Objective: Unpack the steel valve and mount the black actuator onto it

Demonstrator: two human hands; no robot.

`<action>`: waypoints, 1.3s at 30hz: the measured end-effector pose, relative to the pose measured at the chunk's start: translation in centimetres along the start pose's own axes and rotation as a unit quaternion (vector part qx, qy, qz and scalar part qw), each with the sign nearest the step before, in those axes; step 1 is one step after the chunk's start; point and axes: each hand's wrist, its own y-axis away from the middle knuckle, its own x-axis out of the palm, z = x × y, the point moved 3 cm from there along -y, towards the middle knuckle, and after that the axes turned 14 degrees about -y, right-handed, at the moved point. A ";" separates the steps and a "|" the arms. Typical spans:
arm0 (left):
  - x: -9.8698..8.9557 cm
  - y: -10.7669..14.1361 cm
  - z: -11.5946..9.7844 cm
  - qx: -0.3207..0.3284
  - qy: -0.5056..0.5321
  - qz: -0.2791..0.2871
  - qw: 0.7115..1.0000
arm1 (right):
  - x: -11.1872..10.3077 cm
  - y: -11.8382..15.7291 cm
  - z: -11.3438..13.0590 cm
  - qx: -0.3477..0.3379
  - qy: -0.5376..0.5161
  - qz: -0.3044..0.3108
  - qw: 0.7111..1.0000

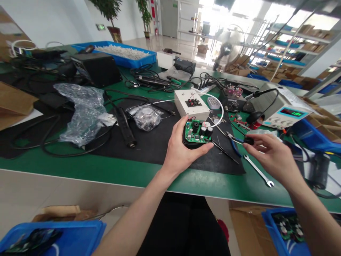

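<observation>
My left hand (179, 145) grips a green circuit board (195, 132) set in a black housing, its thumb along the near edge and its fingers at the left side. Components stand up from the board, which is tilted toward me. To the right, my right hand (269, 151) pinches a small round black part (249, 140) between thumb and fingertips. Blue-handled pliers (234, 145) lie between the hands, and black tweezers (225, 152) rest just right of the board. Below my right hand is a silver wrench (258, 171).
Behind the board stands a white box (190, 105) with black terminals and a white cable. An instrument with a lit display (279, 106) is at the right. Bubble wrap (82, 112), a black cylindrical tool (124, 128) and a plastic-wrapped part (147, 117) lie left. Blue bins (80, 231) sit below the table.
</observation>
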 end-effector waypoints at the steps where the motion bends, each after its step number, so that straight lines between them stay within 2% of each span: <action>1: 0.1 0.0 -0.1 0.005 -0.005 -0.008 1.000 | 0.1 -0.1 1.4 0.023 -0.085 -0.001 0.996; 4: 0.3 0.0 -0.1 0.020 -0.019 -0.031 0.999 | 1.1 -0.5 5.4 0.054 -0.293 0.002 0.955; 6: 0.3 -0.1 -0.1 0.029 -0.027 -0.048 0.998 | 2.0 -1.0 7.7 0.061 -0.365 0.021 0.929; 9: 0.5 -0.1 0.1 0.045 -0.034 -0.058 0.997 | 3.4 -1.9 10.0 0.064 -0.403 0.053 0.911; 12: 0.6 0.0 0.4 0.047 -0.026 -0.059 0.997 | 4.7 -2.8 11.3 0.055 -0.405 0.065 0.910; 18: 1.0 0.1 0.9 0.018 0.029 -0.053 0.998 | 6.5 -3.3 11.6 0.048 -0.361 0.054 0.930; 20: 1.0 0.1 1.0 0.016 0.032 -0.053 0.998 | 7.0 -3.1 11.5 0.059 -0.376 0.056 0.923; 25: 0.9 0.0 0.9 0.018 0.025 -0.054 0.998 | 7.4 -2.6 11.6 0.097 -0.452 0.069 0.884; 31: 0.8 -0.1 0.8 0.021 0.030 -0.059 0.998 | 7.1 -2.4 11.9 0.094 -0.454 0.092 0.881; 35: 0.8 -0.1 0.7 0.015 0.037 -0.056 0.998 | 6.9 -2.2 11.5 0.080 -0.428 0.091 0.896; 39: 0.8 -0.2 0.6 0.010 0.045 -0.052 0.998 | 6.3 -2.0 11.6 0.029 -0.345 0.070 0.936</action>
